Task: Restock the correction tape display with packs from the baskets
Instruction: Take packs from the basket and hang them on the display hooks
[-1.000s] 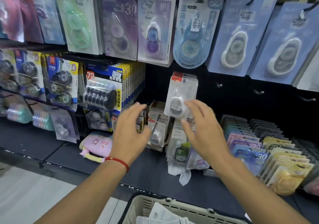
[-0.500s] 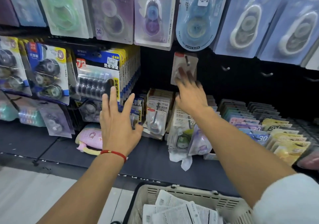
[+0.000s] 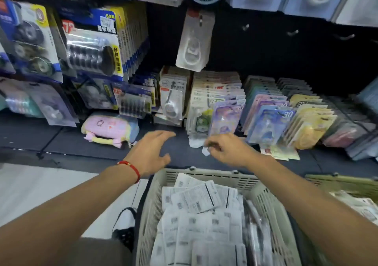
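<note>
Head view: both hands are held empty above the dark shelf, just beyond the far rim of the beige basket (image 3: 206,174). The left hand (image 3: 150,155) is spread open; the right hand (image 3: 229,150) is loosely curled, grasping nothing. The correction tape packs (image 3: 196,199) are piled face-down below and nearer the body, long axes mixed. Neither hand is judged clearly nearer.

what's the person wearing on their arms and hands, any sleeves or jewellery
Both forearms are bare, with no sleeves, gloves, rings or watch in view. The left hand has a thin red cord bracelet around its wrist, carrying what looks like a small gold bead. The right hand and its wrist wear nothing visible.
</note>
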